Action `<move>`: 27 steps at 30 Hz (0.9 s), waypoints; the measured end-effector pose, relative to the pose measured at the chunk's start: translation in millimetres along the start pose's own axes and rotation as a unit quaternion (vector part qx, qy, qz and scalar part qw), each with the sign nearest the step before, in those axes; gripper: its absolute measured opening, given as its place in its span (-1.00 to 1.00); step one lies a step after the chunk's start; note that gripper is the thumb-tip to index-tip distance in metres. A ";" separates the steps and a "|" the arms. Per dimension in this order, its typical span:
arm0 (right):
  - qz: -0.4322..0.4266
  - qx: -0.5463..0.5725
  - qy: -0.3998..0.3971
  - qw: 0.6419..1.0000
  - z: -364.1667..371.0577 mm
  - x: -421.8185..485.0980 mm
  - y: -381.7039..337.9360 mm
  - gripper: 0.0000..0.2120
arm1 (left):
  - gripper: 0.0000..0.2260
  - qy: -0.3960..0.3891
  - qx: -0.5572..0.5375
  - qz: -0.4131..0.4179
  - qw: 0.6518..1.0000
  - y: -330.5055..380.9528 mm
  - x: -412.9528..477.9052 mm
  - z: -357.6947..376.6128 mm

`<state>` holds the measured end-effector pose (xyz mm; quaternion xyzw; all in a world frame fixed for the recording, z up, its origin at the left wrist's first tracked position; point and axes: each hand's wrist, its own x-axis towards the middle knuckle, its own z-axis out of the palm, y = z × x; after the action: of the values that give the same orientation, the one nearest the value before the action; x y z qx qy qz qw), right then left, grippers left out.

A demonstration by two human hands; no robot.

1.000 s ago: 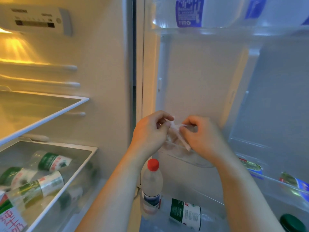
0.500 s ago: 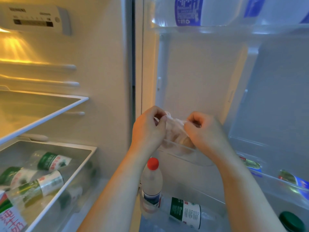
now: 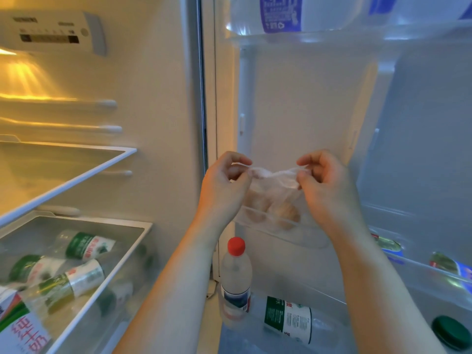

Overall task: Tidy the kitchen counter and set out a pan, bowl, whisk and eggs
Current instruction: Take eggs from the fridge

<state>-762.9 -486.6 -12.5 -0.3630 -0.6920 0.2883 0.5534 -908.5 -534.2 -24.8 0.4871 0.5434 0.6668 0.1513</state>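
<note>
The eggs [image 3: 283, 212] are pale brown and rounded, several bunched together, dim through a thin clear plastic bag [image 3: 277, 183]; they lie below and between the two grips; the left hand [image 3: 224, 186] and right hand [image 3: 330, 187] each pinch one side of the bag's mouth, the film stretched between them; the bag's lower part sits behind the clear door bin [image 3: 314, 241] wall.

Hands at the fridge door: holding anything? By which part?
Yes. The left hand and right hand each pinch the clear plastic bag of eggs at its bunched top edge, one on each side. Its lower part sits in the door shelf.
</note>
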 end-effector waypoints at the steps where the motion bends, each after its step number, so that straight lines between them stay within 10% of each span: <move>1: -0.005 0.017 -0.013 1.000 -0.5 -1.6 -1.4 -0.70 | -0.78 -0.006 -0.012 0.002 1.000 1.8 -1.2 0.5; 13: -0.015 0.119 -0.009 0.993 -5.9 3.9 -1.5 -0.57 | -0.68 0.089 0.030 0.030 0.995 -1.8 9.3 -9.0; 22: 0.046 0.275 -0.049 0.959 -27.0 9.9 -10.7 -0.67 | -0.85 0.085 -0.049 -0.110 0.989 -9.9 25.7 -43.1; 27: 0.066 0.171 -0.103 0.978 -36.7 12.2 -30.1 -0.76 | -0.55 0.013 -0.212 0.068 0.975 19.1 16.7 -56.5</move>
<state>-734.1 -493.9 26.5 -0.2768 -0.6602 0.4740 0.5126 -956.2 -561.6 3.6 0.4712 0.3572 0.7818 0.1980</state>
